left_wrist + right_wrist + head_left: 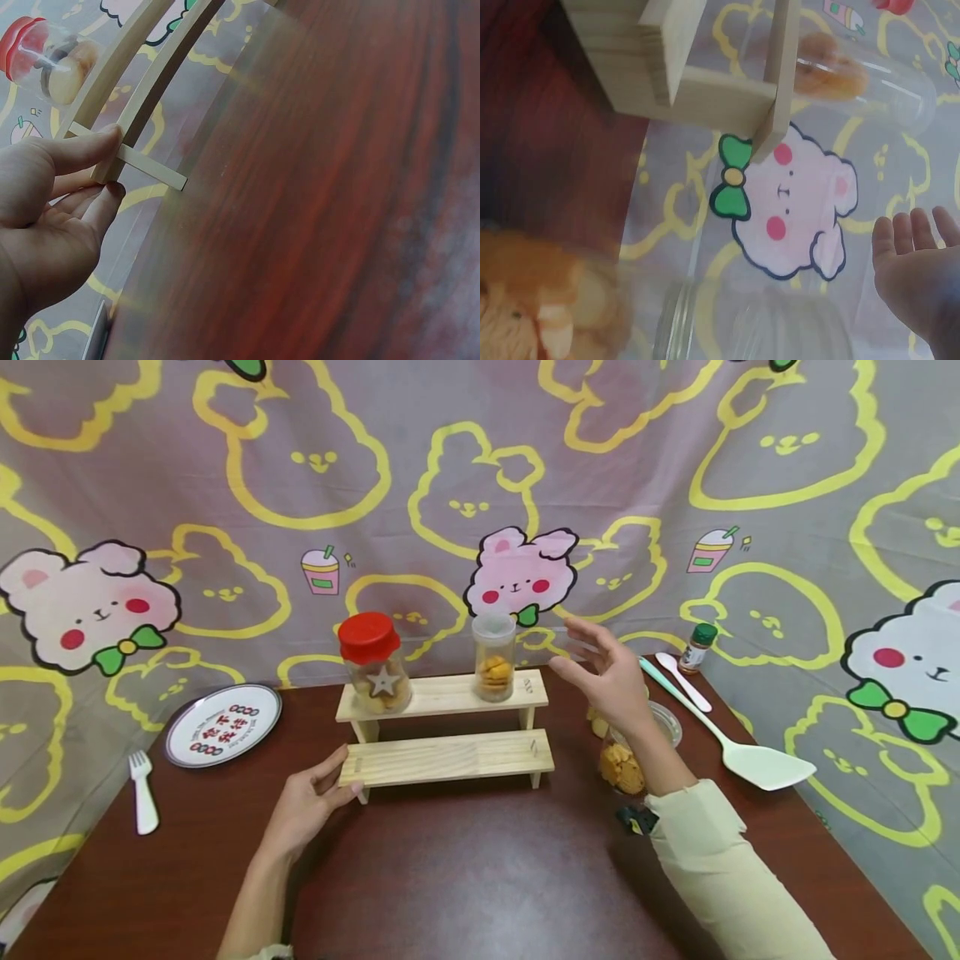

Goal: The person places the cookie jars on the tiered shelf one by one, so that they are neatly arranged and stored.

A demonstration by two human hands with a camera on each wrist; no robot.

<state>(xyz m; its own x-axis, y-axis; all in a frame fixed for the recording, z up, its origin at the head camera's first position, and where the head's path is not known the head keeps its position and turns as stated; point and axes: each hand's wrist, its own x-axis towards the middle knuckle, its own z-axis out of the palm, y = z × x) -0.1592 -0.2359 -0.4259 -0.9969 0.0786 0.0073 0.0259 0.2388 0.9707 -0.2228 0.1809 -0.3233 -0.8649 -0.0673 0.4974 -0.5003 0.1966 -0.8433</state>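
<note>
A two-tier wooden rack (450,760) stands on the table. My left hand (303,806) grips the left end of its lower shelf, thumb and fingertips pinching the board (112,161) in the left wrist view. On the upper tier sit a red-lidded jar (384,685) with a star on its front and, to the right, a slim clear jar (495,652) of yellow cookies. My right hand (611,681) is raised in the air right of the slim jar, fingers spread and holding nothing. A clear jar of cookies (621,768) stands below it, partly hidden by the forearm.
At left lie a white plate (223,727) and a white fork (144,793). Along the right side are a spatula (765,765), a white spoon (686,683) and a green-capped spice bottle (697,647). A patterned cloth (465,468) hangs behind the table.
</note>
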